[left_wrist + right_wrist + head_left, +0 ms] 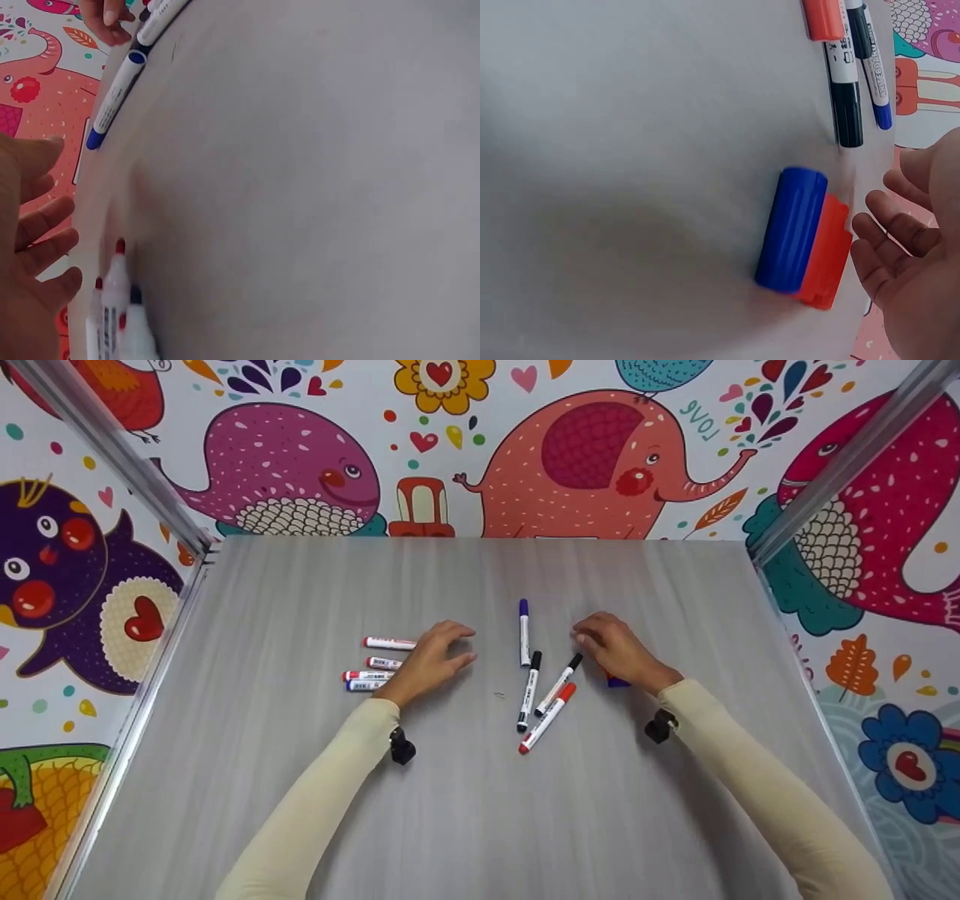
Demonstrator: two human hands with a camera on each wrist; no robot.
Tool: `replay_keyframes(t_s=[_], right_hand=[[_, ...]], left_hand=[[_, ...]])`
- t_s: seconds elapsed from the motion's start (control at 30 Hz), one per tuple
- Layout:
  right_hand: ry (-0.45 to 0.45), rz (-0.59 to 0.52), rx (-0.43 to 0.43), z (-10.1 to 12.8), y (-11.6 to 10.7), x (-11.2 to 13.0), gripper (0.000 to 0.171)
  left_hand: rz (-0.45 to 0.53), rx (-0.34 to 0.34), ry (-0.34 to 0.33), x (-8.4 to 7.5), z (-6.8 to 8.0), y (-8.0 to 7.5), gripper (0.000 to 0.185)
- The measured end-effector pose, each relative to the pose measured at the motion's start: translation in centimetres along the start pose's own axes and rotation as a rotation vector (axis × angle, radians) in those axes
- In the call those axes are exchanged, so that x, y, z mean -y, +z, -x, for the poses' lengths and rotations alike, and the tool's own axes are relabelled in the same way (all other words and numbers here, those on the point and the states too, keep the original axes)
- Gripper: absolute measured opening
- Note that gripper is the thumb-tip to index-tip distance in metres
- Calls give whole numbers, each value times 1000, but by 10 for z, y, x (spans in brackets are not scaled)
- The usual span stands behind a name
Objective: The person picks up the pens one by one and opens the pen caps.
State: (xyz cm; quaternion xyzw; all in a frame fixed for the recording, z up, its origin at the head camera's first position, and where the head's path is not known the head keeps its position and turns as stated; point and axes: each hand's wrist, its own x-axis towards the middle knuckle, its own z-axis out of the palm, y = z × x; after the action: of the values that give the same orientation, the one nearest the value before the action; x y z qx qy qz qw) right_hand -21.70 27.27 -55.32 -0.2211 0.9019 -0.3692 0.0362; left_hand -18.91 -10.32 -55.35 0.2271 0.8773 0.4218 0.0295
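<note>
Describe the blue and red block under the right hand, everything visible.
The blue and red plastic block looks like a small eraser: a rounded, ribbed blue half joined to a flatter red-orange half. It lies flat on the grey wood-grain table, just below the relaxed, slightly curled fingers of the right hand. In the right wrist view no finger appears to touch it. From the head view the hand hides most of it.

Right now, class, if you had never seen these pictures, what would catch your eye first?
Two hands rest open on the grey table: the left hand beside a cluster of markers, the right hand above a blue and red block. Between them four more pens lie fanned out.
</note>
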Motion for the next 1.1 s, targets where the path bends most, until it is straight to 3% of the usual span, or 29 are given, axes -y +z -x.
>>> replay_keyframes(t_s=[0.3, 0.73, 1.1], right_hand=[[-29, -8, 1, -10, 8, 2, 23], [19, 9, 44, -29, 13, 10, 29], [50, 16, 51, -44, 29, 16, 36]], left_hand=[[22, -11, 29, -10, -3, 24, 41], [33, -2, 88, -20, -9, 51, 40], [77, -125, 136, 5, -15, 84, 42]])
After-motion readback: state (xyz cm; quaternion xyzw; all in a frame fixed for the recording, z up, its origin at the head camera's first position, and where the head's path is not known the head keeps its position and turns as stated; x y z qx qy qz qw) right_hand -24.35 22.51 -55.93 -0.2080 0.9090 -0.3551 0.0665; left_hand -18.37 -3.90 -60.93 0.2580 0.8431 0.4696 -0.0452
